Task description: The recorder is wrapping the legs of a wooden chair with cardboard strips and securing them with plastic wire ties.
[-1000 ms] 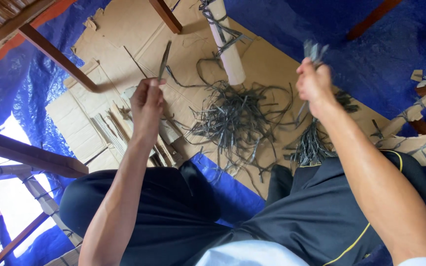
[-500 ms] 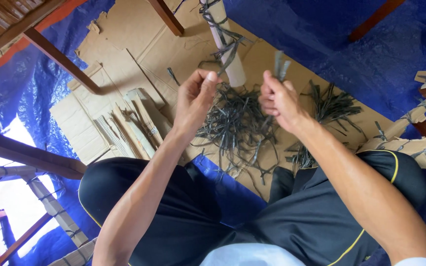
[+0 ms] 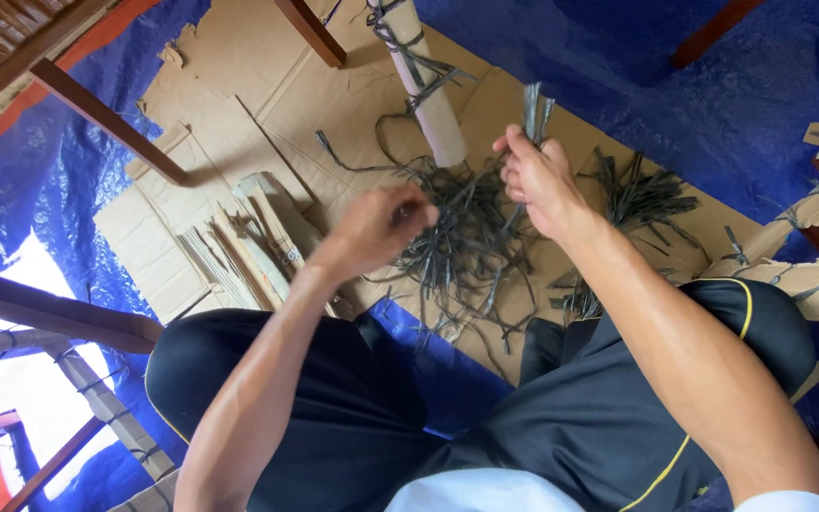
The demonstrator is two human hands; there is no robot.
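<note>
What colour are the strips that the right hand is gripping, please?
Dark grey, almost black; the head view shows the strips sticking up from the right hand.

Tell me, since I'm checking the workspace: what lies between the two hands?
In the head view, between left hand and right hand lies the tangled pile of dark strips on the cardboard.

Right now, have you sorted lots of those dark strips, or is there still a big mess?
Some looks done: the right hand grips a small bunch of dark strips. The left hand hovers blurred over the loose tangle; its grip is unclear. Plenty is left: that tangle and another pile lie on the cardboard.
</note>
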